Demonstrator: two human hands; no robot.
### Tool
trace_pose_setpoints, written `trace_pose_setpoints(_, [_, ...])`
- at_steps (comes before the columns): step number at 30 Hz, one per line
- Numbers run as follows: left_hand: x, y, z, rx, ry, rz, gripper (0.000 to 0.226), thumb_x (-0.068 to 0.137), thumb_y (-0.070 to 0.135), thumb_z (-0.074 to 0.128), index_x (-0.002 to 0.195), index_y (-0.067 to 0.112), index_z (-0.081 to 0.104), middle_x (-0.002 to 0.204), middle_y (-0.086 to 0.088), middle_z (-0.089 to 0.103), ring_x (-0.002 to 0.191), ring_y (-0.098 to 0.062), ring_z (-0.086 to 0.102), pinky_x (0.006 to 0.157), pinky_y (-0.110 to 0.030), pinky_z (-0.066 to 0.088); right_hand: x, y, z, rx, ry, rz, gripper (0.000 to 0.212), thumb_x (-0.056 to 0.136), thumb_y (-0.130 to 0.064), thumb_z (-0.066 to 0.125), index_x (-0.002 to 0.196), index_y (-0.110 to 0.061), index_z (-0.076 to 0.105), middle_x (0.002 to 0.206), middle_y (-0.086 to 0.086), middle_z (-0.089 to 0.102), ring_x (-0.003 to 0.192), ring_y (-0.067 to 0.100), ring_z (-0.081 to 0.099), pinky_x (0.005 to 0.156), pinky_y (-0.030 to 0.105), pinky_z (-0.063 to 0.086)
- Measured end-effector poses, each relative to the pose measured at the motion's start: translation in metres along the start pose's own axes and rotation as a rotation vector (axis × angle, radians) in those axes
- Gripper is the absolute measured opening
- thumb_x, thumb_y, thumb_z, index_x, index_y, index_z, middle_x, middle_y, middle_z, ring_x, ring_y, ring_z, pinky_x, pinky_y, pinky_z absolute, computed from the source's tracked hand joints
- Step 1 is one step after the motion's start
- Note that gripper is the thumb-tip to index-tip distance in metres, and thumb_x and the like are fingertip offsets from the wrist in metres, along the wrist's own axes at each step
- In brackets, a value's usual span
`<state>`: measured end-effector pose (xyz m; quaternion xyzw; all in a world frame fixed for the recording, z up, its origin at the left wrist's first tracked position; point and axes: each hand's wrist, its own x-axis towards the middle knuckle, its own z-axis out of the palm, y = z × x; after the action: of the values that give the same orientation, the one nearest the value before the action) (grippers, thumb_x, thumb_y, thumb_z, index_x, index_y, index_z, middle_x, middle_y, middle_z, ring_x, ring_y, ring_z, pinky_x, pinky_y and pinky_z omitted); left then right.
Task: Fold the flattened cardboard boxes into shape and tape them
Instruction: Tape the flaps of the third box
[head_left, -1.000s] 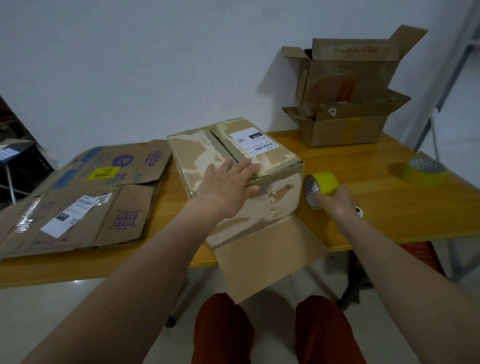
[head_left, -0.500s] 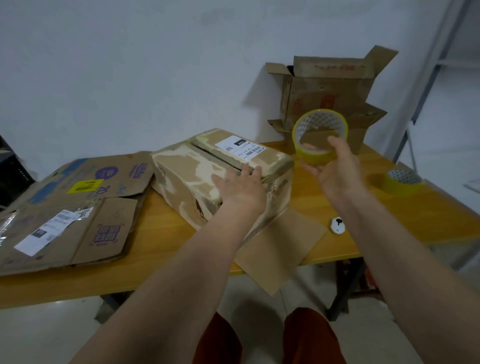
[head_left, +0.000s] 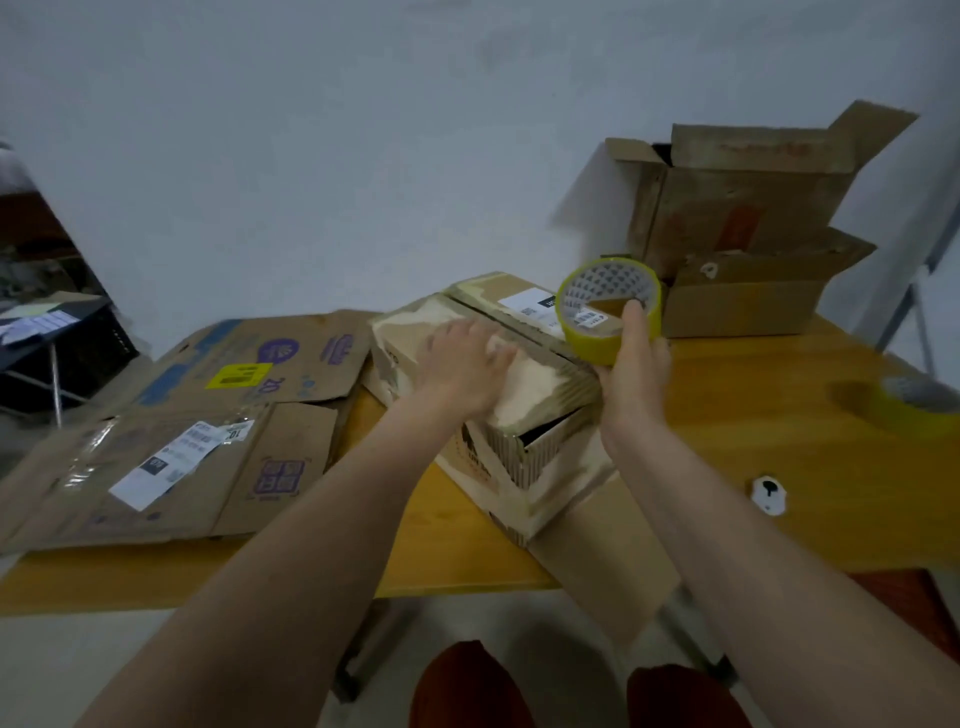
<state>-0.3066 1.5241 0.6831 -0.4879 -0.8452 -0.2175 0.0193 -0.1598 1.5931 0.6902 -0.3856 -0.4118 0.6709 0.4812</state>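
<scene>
A worn cardboard box (head_left: 524, 457) with a white label stands folded on the wooden table (head_left: 779, 426), one loose flap hanging over the front edge. My left hand (head_left: 462, 364) lies flat on the box's top flaps, pressing them down. My right hand (head_left: 636, 358) grips a roll of yellow tape (head_left: 608, 312) just above the box's right top edge, thumb through the core.
Two flattened boxes (head_left: 187, 431) lie on the table's left half. Two open boxes (head_left: 743, 239) are stacked against the wall at the back right. A second tape roll (head_left: 898, 402) and a small white object (head_left: 769, 493) sit on the right.
My right hand picked the yellow roll up off the table, raised it, then brought it down to the box's top. My left hand stayed on the flaps.
</scene>
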Motion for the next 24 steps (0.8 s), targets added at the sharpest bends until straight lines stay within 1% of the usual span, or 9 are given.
trace_pose_setpoints(2, [0.011, -0.030, -0.007, 0.066, 0.097, -0.143, 0.058, 0.098, 0.049, 0.038, 0.148, 0.020, 0.034, 0.158, -0.009, 0.024, 0.146, -0.028, 0.018, 0.119, -0.045, 0.015, 0.005, 0.010, 0.003, -0.071, 0.037, -0.062, 0.103, 0.067, -0.077, 0.046, 0.151, -0.025, 0.017, 0.157, -0.005, 0.019, 0.145, 0.022, 0.018, 0.114, 0.050, 0.026])
trace_pose_setpoints(5, [0.029, -0.066, -0.016, 0.010, 0.099, -0.338, 0.074, 0.093, 0.055, 0.046, 0.153, 0.019, 0.021, 0.162, -0.009, 0.008, 0.149, -0.028, 0.005, 0.121, -0.045, 0.010, 0.016, 0.020, -0.001, -0.122, 0.056, -0.122, 0.092, 0.081, -0.070, 0.044, 0.152, -0.022, 0.012, 0.158, -0.004, 0.016, 0.144, 0.021, 0.021, 0.115, 0.048, 0.027])
trace_pose_setpoints(8, [0.045, -0.085, -0.023, -0.220, 0.021, -0.409, 0.091, 0.083, 0.060, 0.060, 0.151, 0.011, 0.025, 0.158, -0.011, 0.022, 0.146, -0.028, 0.019, 0.119, -0.044, 0.022, 0.024, 0.022, -0.003, -0.158, 0.084, -0.173, 0.090, 0.078, -0.070, 0.044, 0.149, -0.017, 0.024, 0.146, -0.003, 0.037, 0.134, 0.019, 0.039, 0.110, 0.045, 0.035])
trace_pose_setpoints(9, [0.047, -0.087, -0.024, -0.264, 0.015, -0.398, 0.091, 0.081, 0.060, 0.063, 0.150, 0.009, 0.031, 0.155, -0.011, 0.029, 0.143, -0.028, 0.027, 0.116, -0.044, 0.027, 0.026, 0.021, -0.003, -0.177, 0.098, -0.190, 0.087, 0.078, -0.070, 0.044, 0.145, -0.016, 0.031, 0.133, -0.004, 0.046, 0.127, 0.017, 0.044, 0.108, 0.046, 0.037])
trace_pose_setpoints(11, [0.048, -0.087, -0.022, -0.304, 0.040, -0.413, 0.088, 0.079, 0.061, 0.065, 0.147, 0.012, 0.038, 0.151, -0.011, 0.033, 0.139, -0.029, 0.032, 0.114, -0.044, 0.030, 0.030, 0.018, -0.005, -0.198, 0.100, -0.224, 0.076, 0.082, -0.066, 0.044, 0.138, -0.015, 0.039, 0.114, -0.007, 0.047, 0.117, 0.015, 0.046, 0.107, 0.046, 0.038])
trace_pose_setpoints(14, [0.039, -0.078, -0.017, -0.276, 0.084, -0.486, 0.088, 0.076, 0.068, 0.064, 0.145, 0.019, 0.039, 0.147, -0.012, 0.030, 0.137, -0.034, 0.028, 0.111, -0.045, 0.028, 0.037, 0.009, -0.011, -0.187, 0.065, -0.186, 0.097, 0.067, -0.074, 0.046, 0.144, -0.017, 0.033, 0.145, -0.003, 0.040, 0.133, 0.016, 0.039, 0.111, 0.046, 0.033])
trace_pose_setpoints(17, [0.024, -0.067, -0.014, -0.200, 0.096, -0.514, 0.092, 0.075, 0.073, 0.058, 0.146, 0.020, 0.034, 0.145, -0.015, 0.029, 0.136, -0.038, 0.024, 0.110, -0.047, 0.027, 0.043, -0.004, -0.021, -0.199, 0.003, -0.167, 0.109, 0.056, -0.078, 0.049, 0.147, -0.021, 0.031, 0.151, -0.001, 0.035, 0.137, 0.018, 0.036, 0.111, 0.047, 0.033])
trace_pose_setpoints(21, [-0.007, -0.052, -0.017, -0.045, 0.076, -0.490, 0.089, 0.080, 0.076, 0.047, 0.150, 0.026, 0.025, 0.145, -0.021, 0.029, 0.135, -0.042, 0.026, 0.109, -0.049, 0.027, 0.049, -0.017, -0.039, -0.260, -0.053, -0.175, 0.076, 0.081, -0.064, 0.051, 0.141, -0.019, 0.038, 0.141, -0.004, 0.043, 0.130, 0.017, 0.042, 0.110, 0.045, 0.034])
trace_pose_setpoints(24, [-0.032, -0.037, -0.029, 0.116, -0.018, -0.457, 0.085, 0.084, 0.076, 0.039, 0.146, 0.018, 0.036, 0.145, -0.021, 0.033, 0.134, -0.039, 0.033, 0.103, -0.048, 0.036, 0.050, -0.026, -0.050, -0.311, -0.086, -0.190, 0.068, 0.084, -0.061, 0.048, 0.138, -0.020, 0.043, 0.138, -0.002, 0.047, 0.126, 0.019, 0.046, 0.108, 0.047, 0.036])
